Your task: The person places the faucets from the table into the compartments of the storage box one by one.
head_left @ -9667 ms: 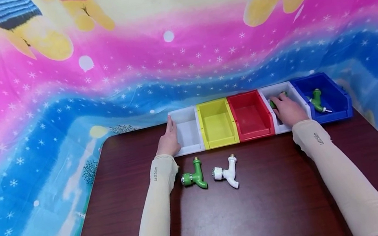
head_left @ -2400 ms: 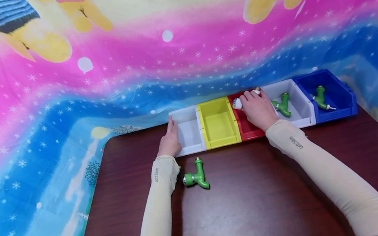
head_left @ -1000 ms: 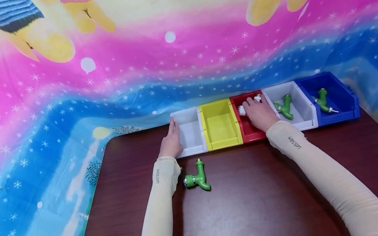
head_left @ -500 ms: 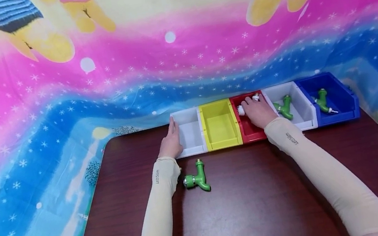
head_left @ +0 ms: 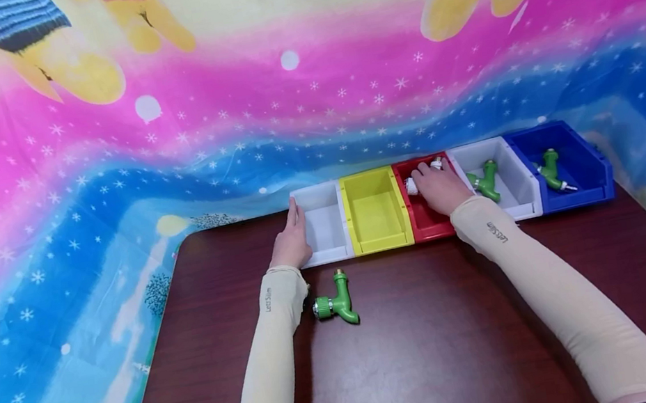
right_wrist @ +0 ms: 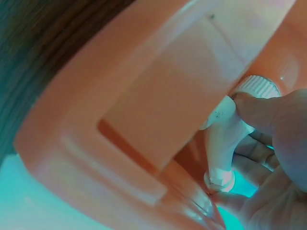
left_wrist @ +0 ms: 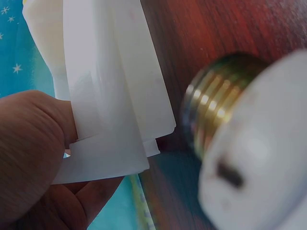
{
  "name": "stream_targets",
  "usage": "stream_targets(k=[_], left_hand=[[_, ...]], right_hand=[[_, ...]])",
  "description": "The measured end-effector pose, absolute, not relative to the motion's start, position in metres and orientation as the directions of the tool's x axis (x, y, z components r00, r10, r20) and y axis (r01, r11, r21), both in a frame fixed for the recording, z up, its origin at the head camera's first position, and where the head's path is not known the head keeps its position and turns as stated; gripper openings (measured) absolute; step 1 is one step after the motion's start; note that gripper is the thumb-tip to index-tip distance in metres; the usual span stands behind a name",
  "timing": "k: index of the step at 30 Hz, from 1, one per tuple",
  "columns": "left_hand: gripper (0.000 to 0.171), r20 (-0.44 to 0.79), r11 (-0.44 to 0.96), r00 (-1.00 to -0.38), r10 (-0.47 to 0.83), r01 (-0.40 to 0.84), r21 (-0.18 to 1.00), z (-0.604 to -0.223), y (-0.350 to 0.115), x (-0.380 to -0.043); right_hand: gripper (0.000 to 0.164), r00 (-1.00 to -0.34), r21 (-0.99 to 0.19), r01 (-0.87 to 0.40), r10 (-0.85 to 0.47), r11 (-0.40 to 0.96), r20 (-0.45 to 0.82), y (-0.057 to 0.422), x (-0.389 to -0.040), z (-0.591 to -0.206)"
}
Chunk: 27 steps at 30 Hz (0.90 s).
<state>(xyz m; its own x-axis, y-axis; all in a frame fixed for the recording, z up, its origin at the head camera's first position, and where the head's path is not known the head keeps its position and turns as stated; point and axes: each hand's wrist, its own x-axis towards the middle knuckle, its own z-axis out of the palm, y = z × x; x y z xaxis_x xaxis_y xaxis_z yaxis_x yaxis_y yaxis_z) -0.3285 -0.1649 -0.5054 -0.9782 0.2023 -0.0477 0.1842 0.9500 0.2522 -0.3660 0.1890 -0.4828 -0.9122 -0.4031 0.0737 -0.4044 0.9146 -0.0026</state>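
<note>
My right hand (head_left: 443, 188) grips a white tap (head_left: 411, 185) down inside the red bin (head_left: 432, 235). In the right wrist view, thumb and fingers hold this white tap (right_wrist: 223, 139) around its body, near the ribbed knob. My left hand (head_left: 289, 243) is at the outer side of the left white bin (head_left: 328, 255); the left wrist view has the thumb and fingers either side of the white bin's wall (left_wrist: 103, 96). A green tap (head_left: 339, 303) lies on the table beside the left sleeve. Close to the left wrist camera, a blurred white fitting (left_wrist: 261, 153) has a brass thread.
The yellow bin (head_left: 382, 243) stands between the left white and red bins. Right of the red one, another white bin (head_left: 521, 211) holds a green tap (head_left: 488, 181), and the blue bin (head_left: 596, 183) holds a green tap (head_left: 550, 169). A printed cloth (head_left: 295, 107) hangs behind the table.
Earlier my right hand was in the right white bin with a green tap. The white tap went from the table into the red bin and sank lower. My left hand stayed put.
</note>
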Motion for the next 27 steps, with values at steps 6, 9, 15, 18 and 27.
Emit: stream_targets(k=[6, 9, 15, 18, 27], left_hand=[[0.092, -0.063, 0.954, -0.978, 0.198, 0.177, 0.240, -0.5063, -0.1648, -0.3293], [0.092, -0.069, 0.954, -0.978, 0.196, 0.173, 0.245, -0.5068, -0.1644, -0.3303], [0.092, -0.050, 0.950, -0.980, 0.193, 0.173, 0.261, -0.5054, -0.1639, -0.3315], [0.093, -0.053, 0.949, -0.980, 0.189, 0.169, 0.268, -0.5050, -0.1642, -0.3316], [0.092, -0.063, 0.949, -0.981, 0.183, 0.159, 0.272, -0.5053, -0.1638, -0.3301]], right_hand=[[0.053, -0.917, -0.010, -0.398, -0.398, 0.917, 0.024, 0.1877, -0.3651, -0.4842], [0.057, -0.919, -0.018, -0.394, -0.394, 0.919, 0.009, 0.1880, -0.3665, -0.4861], [0.054, -0.915, -0.031, -0.404, -0.404, 0.914, 0.020, 0.1890, -0.3686, -0.4877], [0.054, -0.913, -0.037, -0.409, -0.409, 0.912, 0.007, 0.1890, -0.3684, -0.4882], [0.051, -0.914, -0.050, -0.404, -0.405, 0.913, -0.004, 0.1890, -0.3706, -0.4925]])
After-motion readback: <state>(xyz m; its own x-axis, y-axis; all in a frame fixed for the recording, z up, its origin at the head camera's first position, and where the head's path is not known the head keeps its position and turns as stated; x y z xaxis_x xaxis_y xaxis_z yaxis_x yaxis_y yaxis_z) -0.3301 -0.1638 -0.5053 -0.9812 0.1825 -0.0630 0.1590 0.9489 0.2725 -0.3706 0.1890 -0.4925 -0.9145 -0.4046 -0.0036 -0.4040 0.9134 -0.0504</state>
